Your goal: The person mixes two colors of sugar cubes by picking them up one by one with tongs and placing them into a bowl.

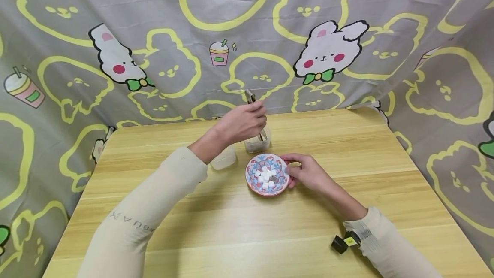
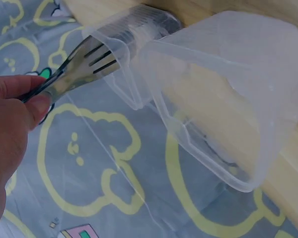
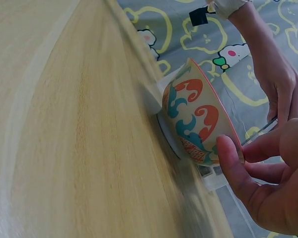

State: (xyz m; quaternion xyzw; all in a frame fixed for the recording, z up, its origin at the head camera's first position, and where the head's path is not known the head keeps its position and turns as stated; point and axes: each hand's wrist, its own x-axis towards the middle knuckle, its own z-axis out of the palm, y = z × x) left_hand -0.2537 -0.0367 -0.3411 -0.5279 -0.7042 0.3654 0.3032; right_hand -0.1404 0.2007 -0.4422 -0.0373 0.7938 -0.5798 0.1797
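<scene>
Wood-grain tabletop [image 1: 366,153] carries the patterned bowl [image 3: 193,121], its rim pinched by your right hand [image 1: 306,173], near a clear tub [image 1: 257,146]. Your left hand [image 1: 244,122] clasps metal tongs [image 2: 72,77] at the tub's mouth; you're likely picking from it, so next, steady the tips.

The head view is bright, with pale glare on the table [image 1: 254,231] and a soft shadow beside the left sleeve [image 1: 143,200]; both wrist views look dimmer.

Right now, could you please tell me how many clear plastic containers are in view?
2: the far container below the left hand, and the near container partly behind the left wrist.
</scene>
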